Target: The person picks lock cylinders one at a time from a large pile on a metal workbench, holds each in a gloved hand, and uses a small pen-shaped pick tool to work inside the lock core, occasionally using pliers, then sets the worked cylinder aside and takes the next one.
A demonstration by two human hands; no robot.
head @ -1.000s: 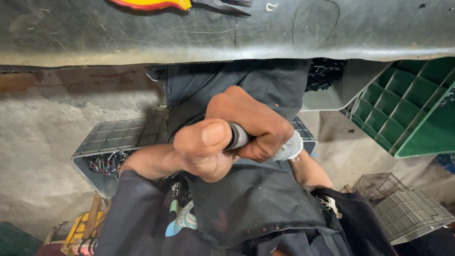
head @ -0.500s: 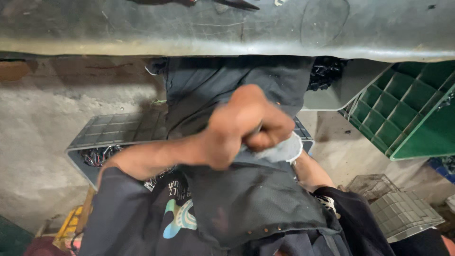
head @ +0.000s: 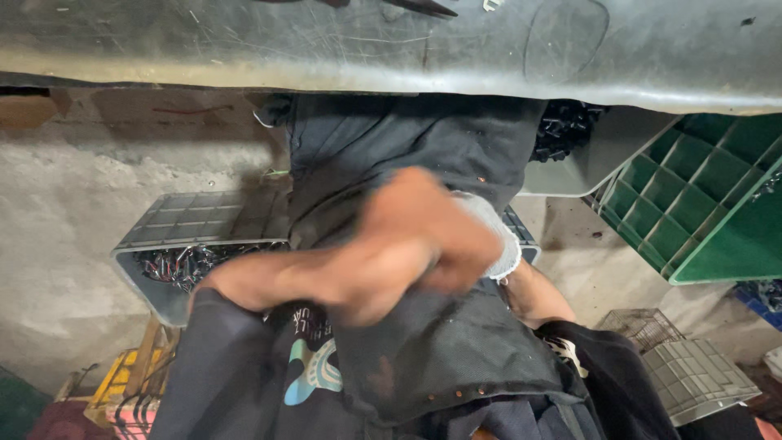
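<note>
I am curling my left hand [head: 399, 253] into a blurred fist over my lap, at six o'clock from the counter [head: 391, 49]. My gloved right hand [head: 489, 244] hides behind it; I cannot tell what my fingers are clamping. Probably small, stiff.

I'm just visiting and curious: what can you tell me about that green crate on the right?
The green crate looks like moulded plastic, with its inside split by thin walls into a grid of square cells. It lies tipped on its side, the open face turned toward the camera, low on the right under the edge of the worn grey bench. The cells in view look empty. A grey tray sits just to its left; whether they touch is unclear. Neither hand touches it.
</note>
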